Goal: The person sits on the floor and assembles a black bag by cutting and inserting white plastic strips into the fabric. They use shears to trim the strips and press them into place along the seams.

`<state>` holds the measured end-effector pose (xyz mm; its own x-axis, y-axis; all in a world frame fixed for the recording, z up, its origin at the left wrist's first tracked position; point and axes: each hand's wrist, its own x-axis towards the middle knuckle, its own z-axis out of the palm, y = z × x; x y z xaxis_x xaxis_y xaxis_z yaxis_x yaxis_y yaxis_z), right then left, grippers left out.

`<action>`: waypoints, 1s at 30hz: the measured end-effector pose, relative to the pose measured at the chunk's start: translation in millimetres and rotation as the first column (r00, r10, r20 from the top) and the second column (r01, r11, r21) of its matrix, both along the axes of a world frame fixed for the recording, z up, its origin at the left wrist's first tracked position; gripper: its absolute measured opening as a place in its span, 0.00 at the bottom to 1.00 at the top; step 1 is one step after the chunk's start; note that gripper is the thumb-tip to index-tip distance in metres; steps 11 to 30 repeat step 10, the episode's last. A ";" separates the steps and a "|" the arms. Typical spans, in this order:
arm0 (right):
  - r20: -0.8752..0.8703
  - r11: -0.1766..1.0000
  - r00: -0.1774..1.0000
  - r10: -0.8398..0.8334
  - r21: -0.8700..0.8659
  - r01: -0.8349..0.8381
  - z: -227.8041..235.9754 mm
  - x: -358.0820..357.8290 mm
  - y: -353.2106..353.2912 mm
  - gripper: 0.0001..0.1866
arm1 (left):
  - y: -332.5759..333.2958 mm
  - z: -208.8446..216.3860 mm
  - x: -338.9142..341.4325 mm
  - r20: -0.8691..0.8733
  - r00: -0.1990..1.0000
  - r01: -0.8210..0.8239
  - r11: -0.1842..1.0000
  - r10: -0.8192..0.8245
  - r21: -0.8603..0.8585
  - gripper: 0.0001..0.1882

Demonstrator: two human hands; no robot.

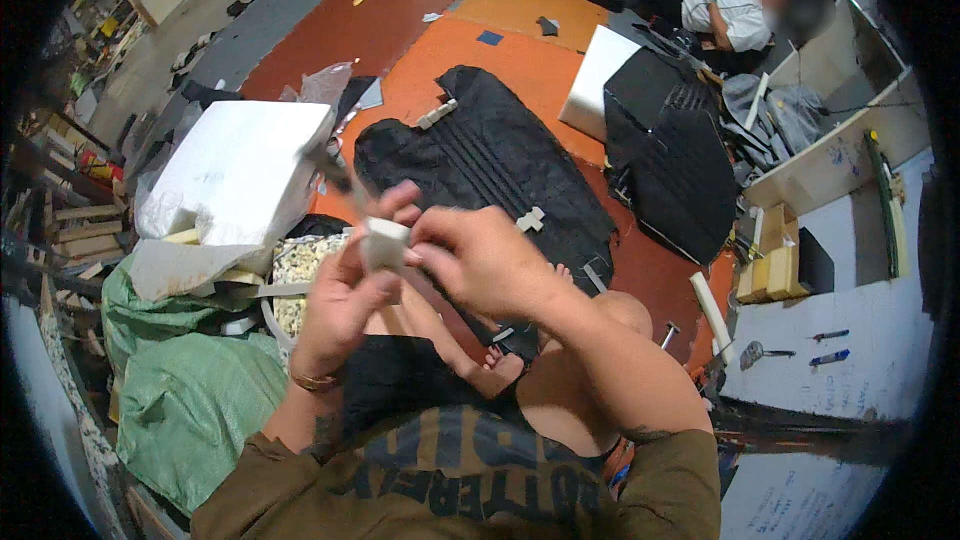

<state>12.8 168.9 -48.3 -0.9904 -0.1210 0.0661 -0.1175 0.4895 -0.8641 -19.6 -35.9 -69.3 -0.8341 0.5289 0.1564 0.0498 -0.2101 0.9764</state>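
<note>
Before my chest, both hands meet at a small white foam-like block (388, 238). My left hand (345, 305) grips it from below and the left, its thumb raised along the near side. Fingertips of my right hand (465, 252) pinch its right end. A dark, slender tool (335, 172), smeared by motion, sticks out up and left from the hands; its kind and which fingers hold it cannot be made out. Beyond them a black quilted fabric piece (490, 145) lies spread on the floor, with small cream foam pieces (437, 114) at its far edge and a notched one (531, 219) near its right side.
Left stand a large white foam block (235, 165), a container of foam crumbs (300, 265) and green sacks (205, 410). Right lie a black cushion (665, 155), yellow foam blocks (775, 270) and a hammer (670, 335). A person (722, 15) sits on the floor at far right.
</note>
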 end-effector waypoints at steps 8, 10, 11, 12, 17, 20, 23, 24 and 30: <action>-0.732 0.867 0.563 -0.383 -0.075 0.492 101.0 48.6 77.7 0.23 | -6.3 -50.9 21.9 0.145 0.987 -0.057 0.990 0.075 -0.128 0.18; -0.878 0.789 0.219 -0.425 -0.241 0.565 139.1 82.9 96.7 0.23 | -12.3 -62.7 31.7 0.242 0.969 -0.011 0.991 0.044 -0.135 0.17; -0.878 0.789 0.219 -0.425 -0.241 0.565 139.1 82.9 96.7 0.23 | -12.3 -62.7 31.7 0.242 0.969 -0.011 0.991 0.044 -0.135 0.17; -0.878 0.789 0.219 -0.425 -0.241 0.565 139.1 82.9 96.7 0.23 | -12.3 -62.7 31.7 0.242 0.969 -0.011 0.991 0.044 -0.135 0.17; -0.878 0.789 0.219 -0.425 -0.241 0.565 139.1 82.9 96.7 0.23 | -12.3 -62.7 31.7 0.242 0.969 -0.011 0.991 0.044 -0.135 0.17; -0.878 0.789 0.219 -0.425 -0.241 0.565 139.1 82.9 96.7 0.23 | -12.3 -62.7 31.7 0.242 0.969 -0.011 0.991 0.044 -0.135 0.17; -0.878 0.789 0.219 -0.425 -0.241 0.565 139.1 82.9 96.7 0.23 | -12.3 -62.7 31.7 0.242 0.969 -0.011 0.991 0.044 -0.135 0.17; -0.878 0.789 0.219 -0.425 -0.241 0.565 139.1 82.9 96.7 0.23 | -12.3 -62.7 31.7 0.242 0.969 -0.011 0.991 0.044 -0.135 0.17; -0.878 0.789 0.219 -0.425 -0.241 0.565 139.1 82.9 96.7 0.23 | -12.3 -62.7 31.7 0.242 0.969 -0.011 0.991 0.044 -0.135 0.17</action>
